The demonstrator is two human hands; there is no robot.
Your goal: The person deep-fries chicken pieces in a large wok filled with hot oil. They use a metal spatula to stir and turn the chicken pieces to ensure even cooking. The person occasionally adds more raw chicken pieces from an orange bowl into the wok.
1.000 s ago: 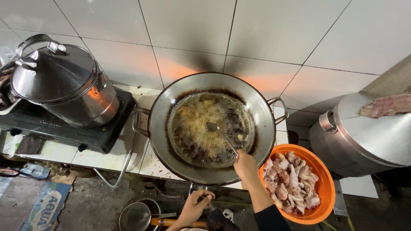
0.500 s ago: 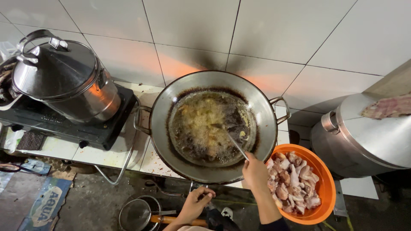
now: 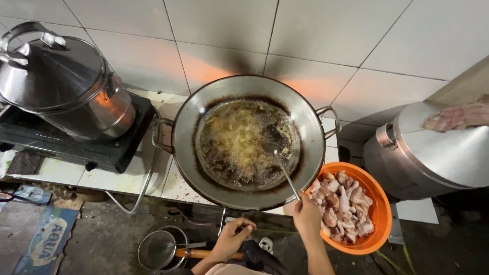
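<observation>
1. Big steel wok (image 3: 305, 117) sits center frame, tilted a bit twd the camera, w/ two loop handles on the rim. Inside: dark oil (image 3: 244, 145), bubbling and foamy yellow across the middle.
2. Right hand (image 3: 307, 214) is closed around the end of a long thin metal ladle (image 3: 286, 174). Handle runs up and left over the wok's near rim, and the scoop end is down in the oil on the right side of the pool.
3. Left hand (image 3: 232, 238) is lower down, below the wok's edge, fingers curled on a wooden handle (image 3: 204, 253). That handle belongs to a round wire-mesh strainer (image 3: 160, 249) hanging over the dark floor.
4. Just beside the right hand, on its right: an orange plastic bowl (image 3: 379, 224) full of raw chicken pieces (image 3: 342, 203), pale pink, piled up. Bowl tucks partly under the wok's rim.
5. Far right: a large steel pot (image 3: 402, 163) w/ lid on, and a slab of raw meat (image 3: 458, 117) lying on the lid.
6. Far left: another lidded steel pot (image 3: 76, 97) on a black gas stove (image 3: 66, 147), orange glow reflecting on its side.
7. Behind it all, a white tiled wall (image 3: 326, 35) w/ orange firelight patches either side of the wok and a soot streak above it.
</observation>
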